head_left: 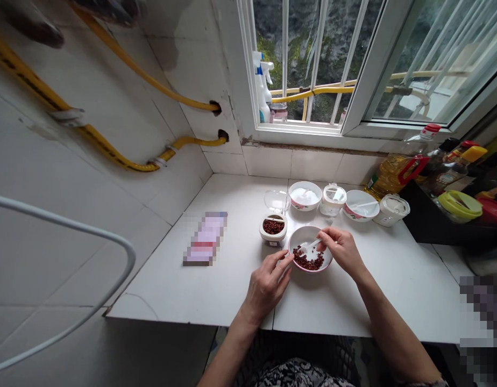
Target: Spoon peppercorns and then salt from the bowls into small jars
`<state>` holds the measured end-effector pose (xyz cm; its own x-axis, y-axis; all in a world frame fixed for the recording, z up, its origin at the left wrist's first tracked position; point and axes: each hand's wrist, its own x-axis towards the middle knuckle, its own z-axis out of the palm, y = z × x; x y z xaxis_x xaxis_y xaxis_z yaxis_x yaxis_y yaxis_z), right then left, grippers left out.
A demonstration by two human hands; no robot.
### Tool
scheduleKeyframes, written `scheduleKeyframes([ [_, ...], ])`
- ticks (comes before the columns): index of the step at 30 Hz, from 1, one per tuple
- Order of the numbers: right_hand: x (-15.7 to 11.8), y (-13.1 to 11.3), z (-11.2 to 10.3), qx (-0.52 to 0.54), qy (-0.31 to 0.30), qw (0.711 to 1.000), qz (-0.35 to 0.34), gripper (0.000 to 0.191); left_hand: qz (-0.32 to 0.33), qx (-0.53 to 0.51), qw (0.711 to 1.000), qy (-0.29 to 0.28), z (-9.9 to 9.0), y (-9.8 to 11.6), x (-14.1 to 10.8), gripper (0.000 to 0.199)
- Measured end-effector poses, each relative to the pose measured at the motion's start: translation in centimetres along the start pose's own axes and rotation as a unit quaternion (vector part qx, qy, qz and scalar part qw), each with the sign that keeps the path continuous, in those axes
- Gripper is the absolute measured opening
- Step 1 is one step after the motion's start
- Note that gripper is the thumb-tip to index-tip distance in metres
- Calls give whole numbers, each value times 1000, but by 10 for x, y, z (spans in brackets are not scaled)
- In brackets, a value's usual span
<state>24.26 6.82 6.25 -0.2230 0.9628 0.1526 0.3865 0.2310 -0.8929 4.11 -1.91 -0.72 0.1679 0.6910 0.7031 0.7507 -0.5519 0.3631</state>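
A white spoon [309,246] is pinched in my right hand [340,248], its head down in a white bowl [306,231] with a pink rim. Dark red pieces that look like Sichuan peppercorns [312,263] lie in the bottom of this bowl. My left hand [268,280] holds the bowl's left rim with its fingertips. Just beyond that hand stands a seasoning jar [273,237] filled with the same dark red pieces, its clear lid [277,200] flipped back.
Behind sit a bowl of white powder [305,185], another bowl with a white spoon [360,217], and two lidded jars [333,200] [393,209]. An oil bottle [393,167] and several sauce bottles crowd the right. A blurred flat object [206,239] lies left on the white counter [232,301].
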Motion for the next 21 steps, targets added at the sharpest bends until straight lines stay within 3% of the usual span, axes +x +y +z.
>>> scheduleKeyframes([
  [3,0,0,1,-7,5,1000,-7,26,-1,-1,1000,-1,0,0,0,38],
  [8,2,2,-1,74,-22,996,44,33,-5,-2,1000,-7,-1,0,0,39],
  [15,9,5,-2,133,-12,989,65,39,-2,-3,1000,-2,-2,0,0,38],
  [21,11,-17,13,124,46,991,-19,31,2,-6,1000,-2,-1,0,1,34],
])
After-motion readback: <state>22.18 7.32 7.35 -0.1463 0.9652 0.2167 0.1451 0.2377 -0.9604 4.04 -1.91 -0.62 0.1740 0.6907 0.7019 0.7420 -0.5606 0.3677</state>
